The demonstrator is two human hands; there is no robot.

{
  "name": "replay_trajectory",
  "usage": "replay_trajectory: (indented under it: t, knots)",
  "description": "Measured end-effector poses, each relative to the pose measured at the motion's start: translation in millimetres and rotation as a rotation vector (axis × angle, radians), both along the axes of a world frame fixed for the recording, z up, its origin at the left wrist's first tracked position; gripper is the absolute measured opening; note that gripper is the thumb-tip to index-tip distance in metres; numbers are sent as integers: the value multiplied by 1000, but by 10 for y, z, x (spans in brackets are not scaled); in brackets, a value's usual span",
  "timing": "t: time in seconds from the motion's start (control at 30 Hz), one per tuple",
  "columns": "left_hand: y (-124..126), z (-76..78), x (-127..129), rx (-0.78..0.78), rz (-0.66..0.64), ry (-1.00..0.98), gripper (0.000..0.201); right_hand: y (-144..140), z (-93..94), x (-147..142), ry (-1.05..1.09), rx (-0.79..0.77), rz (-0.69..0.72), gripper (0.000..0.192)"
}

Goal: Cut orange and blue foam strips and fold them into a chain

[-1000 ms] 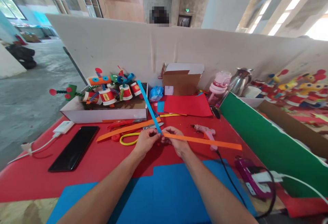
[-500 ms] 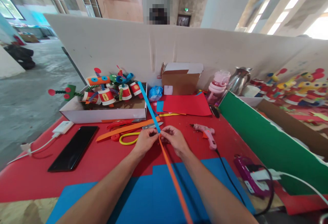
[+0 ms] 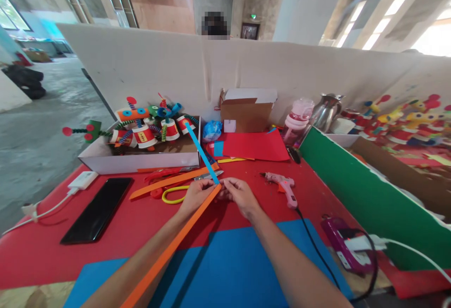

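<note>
Both hands meet above the red table [image 3: 52, 251], and the left hand [image 3: 197, 195] and the right hand [image 3: 239, 195] are closed in a pinch on the place where a blue strip [image 3: 200, 153] and an orange strip [image 3: 169, 251] join. The blue strip goes up and away from the fingers toward the white box [image 3: 141, 160], and the orange strip goes down along the left forearm. Just behind the left hand lie scissors [image 3: 176, 193], and a pink glue gun [image 3: 283, 187] lies near the right hand.
</note>
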State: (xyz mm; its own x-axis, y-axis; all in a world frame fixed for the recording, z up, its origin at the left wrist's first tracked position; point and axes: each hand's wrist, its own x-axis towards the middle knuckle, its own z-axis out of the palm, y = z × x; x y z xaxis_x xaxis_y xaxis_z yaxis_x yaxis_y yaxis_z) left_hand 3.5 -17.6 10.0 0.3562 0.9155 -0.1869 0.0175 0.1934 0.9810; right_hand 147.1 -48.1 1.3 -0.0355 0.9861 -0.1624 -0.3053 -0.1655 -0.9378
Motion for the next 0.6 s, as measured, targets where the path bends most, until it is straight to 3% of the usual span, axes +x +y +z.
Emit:
replay_trajectory:
  t: [0.1, 0.3, 0.6]
  knots:
    - [19, -23, -11, -13, -9, -15, 36, -5, 16, 17, -13, -3, 36, 41]
    - [-2, 24, -8, 38, -6, 17, 37, -10, 0, -16, -110, -6, -42, 35]
    - [-14, 73, -5, -72, 24, -53, 40, -6, 44, -23, -69, 72, -28, 31]
